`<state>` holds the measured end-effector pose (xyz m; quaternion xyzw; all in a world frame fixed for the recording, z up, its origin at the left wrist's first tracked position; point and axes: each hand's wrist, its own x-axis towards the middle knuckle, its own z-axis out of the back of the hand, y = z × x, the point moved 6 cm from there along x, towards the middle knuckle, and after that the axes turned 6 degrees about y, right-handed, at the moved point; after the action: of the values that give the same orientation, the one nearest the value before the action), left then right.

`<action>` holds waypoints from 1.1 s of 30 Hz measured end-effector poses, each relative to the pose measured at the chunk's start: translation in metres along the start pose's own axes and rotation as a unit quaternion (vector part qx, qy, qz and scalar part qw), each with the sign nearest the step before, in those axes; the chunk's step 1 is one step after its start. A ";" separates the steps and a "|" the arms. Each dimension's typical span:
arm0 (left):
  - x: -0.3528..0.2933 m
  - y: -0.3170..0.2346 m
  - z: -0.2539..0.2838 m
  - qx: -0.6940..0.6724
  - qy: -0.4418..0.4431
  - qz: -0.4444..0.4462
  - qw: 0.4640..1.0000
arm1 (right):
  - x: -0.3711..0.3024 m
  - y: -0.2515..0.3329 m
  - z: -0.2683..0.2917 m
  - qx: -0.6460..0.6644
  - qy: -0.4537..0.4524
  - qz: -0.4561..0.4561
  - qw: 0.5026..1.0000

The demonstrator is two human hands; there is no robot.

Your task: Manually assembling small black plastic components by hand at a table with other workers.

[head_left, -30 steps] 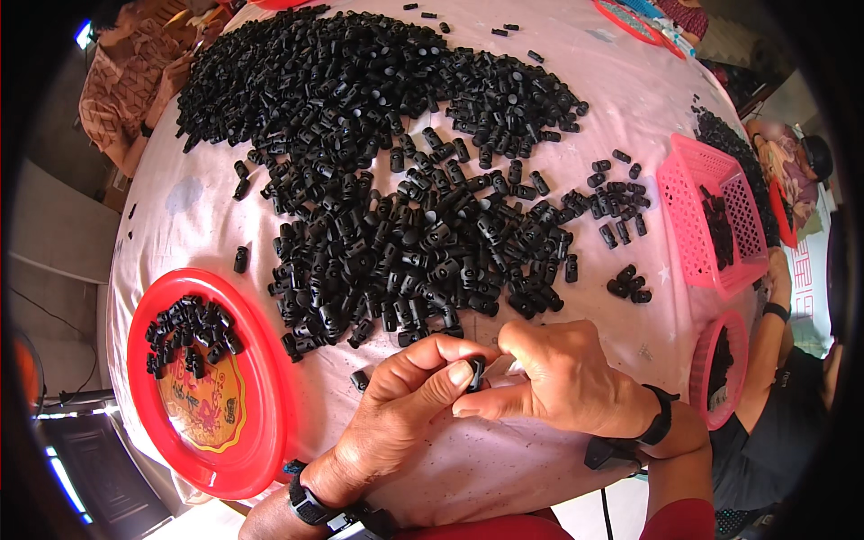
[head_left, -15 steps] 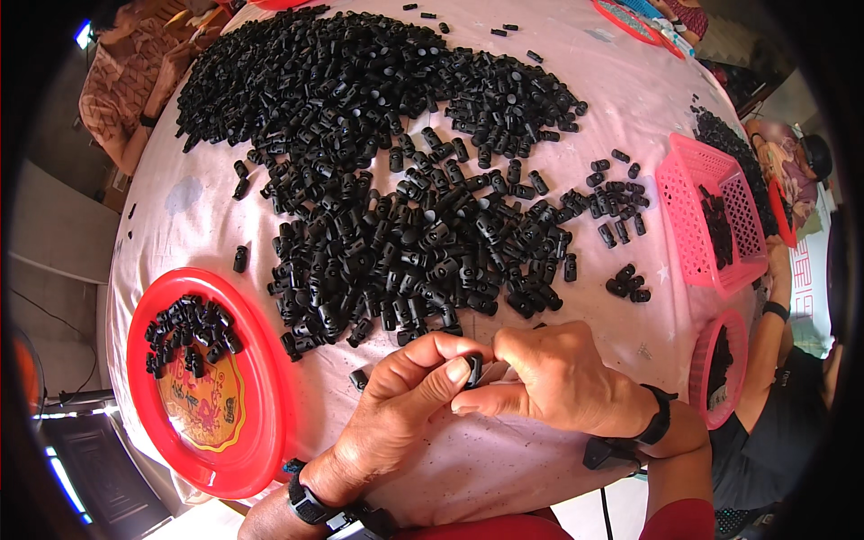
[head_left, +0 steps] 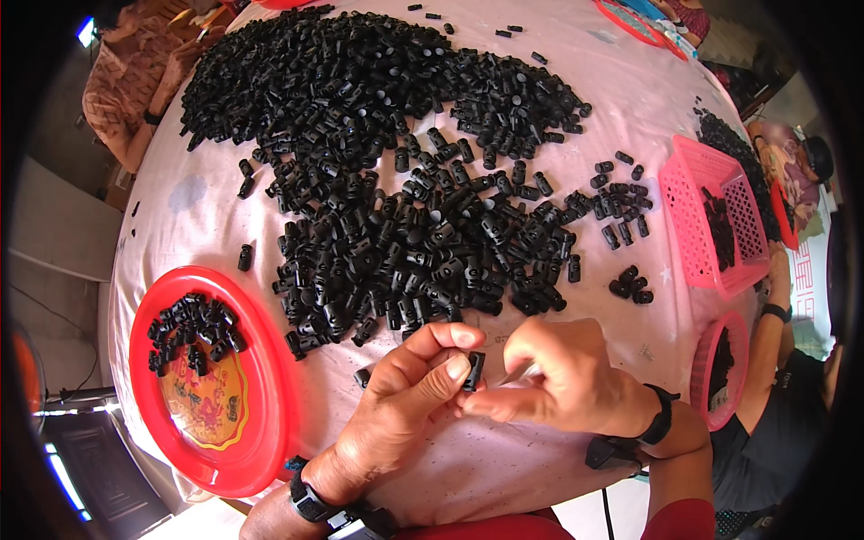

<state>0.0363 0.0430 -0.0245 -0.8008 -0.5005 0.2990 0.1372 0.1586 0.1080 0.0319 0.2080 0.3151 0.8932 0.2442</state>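
Note:
My left hand (head_left: 409, 382) pinches a black plastic cord lock (head_left: 473, 371) upright between thumb and fingers. My right hand (head_left: 567, 373) is closed just to the right of it, its thumb tip close to the lower end of the cord lock. A pale, greyish bit (head_left: 525, 373) shows within my right fingers, too small to name. Just beyond both hands spreads a large heap of black cord locks (head_left: 387, 243), reaching to the far side of the table. A single cord lock (head_left: 362, 378) lies beside my left hand.
A red round tray (head_left: 261, 432) with several cord locks stands at the left. At the right are a pink basket (head_left: 670, 202) and a smaller pink basket (head_left: 740, 378), both holding black parts. Other people (head_left: 126, 99) sit around the cloth-covered table (head_left: 202, 234).
My right hand has drawn slightly away from the cord lock, and its fingers have shifted. My left index finger has lifted, so more of the cord lock shows.

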 end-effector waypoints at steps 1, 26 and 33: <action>0.001 0.001 0.004 -0.013 0.003 0.003 1.000 | 0.000 -0.003 0.003 0.068 -0.010 -0.022 0.997; -0.002 -0.005 0.001 0.040 0.010 -0.062 0.997 | 0.002 0.004 0.004 0.114 -0.057 0.053 0.990; -0.001 -0.004 0.003 0.068 0.013 -0.044 0.997 | -0.001 0.016 0.008 -0.060 -0.100 0.151 0.982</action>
<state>0.0305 0.0437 -0.0245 -0.7706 -0.5121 0.3155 0.2106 0.1588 0.0999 0.0478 0.3262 0.2000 0.9118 0.1492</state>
